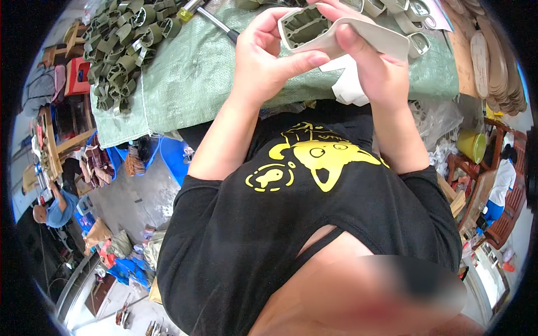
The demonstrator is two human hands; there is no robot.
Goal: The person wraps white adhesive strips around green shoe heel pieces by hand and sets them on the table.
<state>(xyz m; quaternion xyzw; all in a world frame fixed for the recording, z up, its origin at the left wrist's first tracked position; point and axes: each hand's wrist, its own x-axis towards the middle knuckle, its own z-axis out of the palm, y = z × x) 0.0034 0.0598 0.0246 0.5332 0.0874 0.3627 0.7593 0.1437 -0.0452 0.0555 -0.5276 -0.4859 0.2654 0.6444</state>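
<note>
Up over the table I hold a hollow shoe heel, olive-green and ribbed inside, with a cream strip around its outside. My left hand grips the heel's left side, thumb along the lower edge. With its thumb on the strip, my right hand holds the right side, where the strip's loose end sticks out. Some fingertips are hidden behind the heel. Below it, a white sheet or cloth hangs at the table's near edge. Several cream-covered heels lie to the right of my right hand.
Green woven sheeting covers the table. A pile of olive-green heels sits at the left, near a metal-shafted tool with a dark tip. Sole-shaped pieces are stacked far right. Two other people are in the background, left and right.
</note>
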